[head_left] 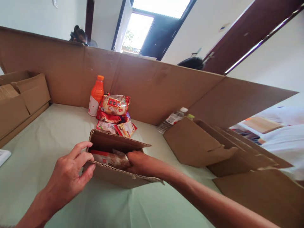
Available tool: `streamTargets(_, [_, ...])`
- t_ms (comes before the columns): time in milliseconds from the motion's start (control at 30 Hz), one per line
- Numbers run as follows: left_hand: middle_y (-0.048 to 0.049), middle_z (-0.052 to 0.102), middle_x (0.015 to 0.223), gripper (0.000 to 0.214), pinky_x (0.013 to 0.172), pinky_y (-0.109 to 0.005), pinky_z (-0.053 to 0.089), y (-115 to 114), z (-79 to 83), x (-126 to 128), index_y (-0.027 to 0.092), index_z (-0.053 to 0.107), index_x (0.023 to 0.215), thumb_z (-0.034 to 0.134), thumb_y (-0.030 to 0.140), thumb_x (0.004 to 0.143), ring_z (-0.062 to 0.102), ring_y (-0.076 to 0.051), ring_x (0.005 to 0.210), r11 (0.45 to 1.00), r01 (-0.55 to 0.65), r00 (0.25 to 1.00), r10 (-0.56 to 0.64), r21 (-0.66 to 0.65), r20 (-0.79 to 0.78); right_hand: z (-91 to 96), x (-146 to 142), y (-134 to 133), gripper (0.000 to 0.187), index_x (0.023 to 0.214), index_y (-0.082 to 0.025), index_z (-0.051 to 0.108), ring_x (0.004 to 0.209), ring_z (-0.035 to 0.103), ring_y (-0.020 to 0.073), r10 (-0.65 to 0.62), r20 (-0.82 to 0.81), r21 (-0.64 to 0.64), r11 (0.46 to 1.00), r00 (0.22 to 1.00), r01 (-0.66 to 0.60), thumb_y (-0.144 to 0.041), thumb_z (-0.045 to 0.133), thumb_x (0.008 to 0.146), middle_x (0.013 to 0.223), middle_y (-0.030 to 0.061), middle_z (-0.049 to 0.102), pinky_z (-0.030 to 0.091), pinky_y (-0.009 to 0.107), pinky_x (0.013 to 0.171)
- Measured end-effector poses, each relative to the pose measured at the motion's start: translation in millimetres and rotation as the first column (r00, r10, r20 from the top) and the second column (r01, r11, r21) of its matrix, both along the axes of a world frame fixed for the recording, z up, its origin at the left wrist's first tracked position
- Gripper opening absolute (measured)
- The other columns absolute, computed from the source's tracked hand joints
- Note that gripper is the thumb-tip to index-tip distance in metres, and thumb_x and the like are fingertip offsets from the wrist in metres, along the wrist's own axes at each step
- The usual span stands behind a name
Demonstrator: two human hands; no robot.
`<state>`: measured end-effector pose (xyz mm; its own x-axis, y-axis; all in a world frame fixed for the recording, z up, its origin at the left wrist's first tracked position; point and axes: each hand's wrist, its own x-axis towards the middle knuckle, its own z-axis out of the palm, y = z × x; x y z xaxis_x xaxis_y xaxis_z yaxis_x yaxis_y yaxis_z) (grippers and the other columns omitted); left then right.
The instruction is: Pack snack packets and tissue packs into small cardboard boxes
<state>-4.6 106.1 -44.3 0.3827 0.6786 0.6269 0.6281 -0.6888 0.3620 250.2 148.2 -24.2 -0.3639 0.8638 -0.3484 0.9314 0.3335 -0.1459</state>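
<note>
A small open cardboard box stands on the green cloth in front of me. My left hand grips its left end, with fingers over the edge and the thumb on the near wall. Inside lies a clear snack packet with a red band. My right hand reaches into the box and grasps the packet's right end; its fingertips are partly hidden. Just behind the box is a pile of snack packets, including a red and clear rice cracker bag and a smaller red and white packet.
An orange drink bottle stands beside the pile. To the right, a clear bottle leans near open cardboard boxes. Another carton sits at left. A tall cardboard wall closes off the back; two people's heads show beyond it.
</note>
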Motion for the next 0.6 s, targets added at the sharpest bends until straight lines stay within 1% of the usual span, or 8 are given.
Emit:
streamTargets(67, [-0.0096,0.066,0.121,0.013,0.065,-0.025,0.058,1.5,-0.2,-0.2,0.021,0.058,0.087,0.049,0.014,0.093,0.069,-0.01,0.066,1.0,0.018,1.0,-0.018,-0.004,-0.008,12.6,6.8,-2.1,0.012,0.085,-0.017,0.074,0.078,0.069,0.0231,0.026,0.02,-0.018,1.0,0.999,-0.025,-0.025,0.069,0.077,0.088,0.0104,0.076,0.044,0.027,0.063])
streamTargets(100, [-0.0099,0.066,0.122,0.013,0.066,-0.026,0.057,2.4,-0.4,-0.1,0.021,0.058,0.087,0.049,0.014,0.093,0.069,-0.01,0.067,1.0,0.026,1.0,-0.026,-0.002,-0.008,21.3,8.4,-3.4,0.019,0.095,-0.017,0.074,0.082,0.069,0.0242,0.039,0.027,-0.012,0.999,0.999,-0.039,-0.027,0.068,0.079,0.093,0.0104,0.077,0.045,0.028,0.066])
streamTargets(200, [-0.0097,0.065,0.123,0.012,0.065,-0.025,0.056,4.3,-1.2,0.9,0.02,0.058,0.087,0.05,0.014,0.093,0.069,-0.01,0.069,0.999,0.041,0.999,-0.041,-0.002,0.007,42.9,4.3,-5.1,0.053,0.132,-0.016,0.061,0.095,0.07,0.0286,0.042,0.036,0.086,0.995,0.998,-0.045,-0.036,0.068,0.084,0.105,0.012,0.076,0.047,0.032,0.075])
streamTargets(233, [-0.0094,0.065,0.123,0.012,0.065,-0.024,0.056,4.4,-1.2,1.3,0.02,0.058,0.087,0.05,0.013,0.093,0.069,-0.01,0.069,0.999,0.041,0.999,-0.041,-0.004,0.012,45.4,0.6,-4.3,0.059,0.137,-0.015,0.057,0.098,0.07,0.03,0.033,0.051,0.11,0.993,0.998,-0.039,-0.038,0.067,0.085,0.107,0.0131,0.075,0.048,0.034,0.077])
streamTargets(300, [-0.0087,0.065,0.121,0.012,0.064,-0.023,0.055,4.0,-0.6,2.0,0.02,0.058,0.087,0.05,0.013,0.093,0.069,-0.009,0.069,1.0,0.029,0.999,-0.028,-0.007,0.017,42.0,-7.8,-0.7,0.05,0.132,-0.012,0.061,0.099,0.071,0.0318,0.052,0.141,0.109,0.992,0.989,-0.068,-0.034,0.065,0.087,0.109,0.0159,0.075,0.049,0.035,0.076])
streamTargets(400, [-0.0087,0.065,0.12,0.012,0.064,-0.023,0.054,2.5,1.3,2.1,0.02,0.058,0.087,0.051,0.014,0.093,0.07,-0.01,0.072,1.0,0.012,1.0,-0.012,0.006,0.01,26.7,-16.3,7.1,0.028,0.111,-0.01,0.071,0.096,0.073,0.0325,0.125,0.271,0.069,0.987,0.955,-0.148,-0.021,0.062,0.087,0.104,0.0188,0.076,0.05,0.034,0.072])
streamTargets(500, [-0.0089,0.065,0.122,0.013,0.064,-0.023,0.054,1.8,3.5,1.8,0.021,0.059,0.086,0.05,0.015,0.093,0.068,-0.009,0.068,1.0,0.012,1.0,-0.012,0.005,-0.015,18.9,-15.7,11.8,0.028,0.111,-0.011,0.071,0.094,0.074,0.0318,0.173,0.298,0.062,0.978,0.939,-0.2,-0.018,0.062,0.086,0.099,0.0181,0.077,0.05,0.033,0.072])
streamTargets(600, [-0.0084,0.065,0.121,0.014,0.063,-0.023,0.054,3.1,5.3,2.7,0.02,0.059,0.085,0.05,0.015,0.093,0.067,-0.008,0.065,1.0,0.008,1.0,-0.008,0.0,-0.024,21.5,-10.2,11.8,0.03,0.117,-0.014,0.069,0.091,0.075,0.0308,0.205,0.301,0.063,0.97,0.931,-0.234,-0.016,0.055,0.091,0.095,0.0162,0.078,0.05,0.033,0.07])
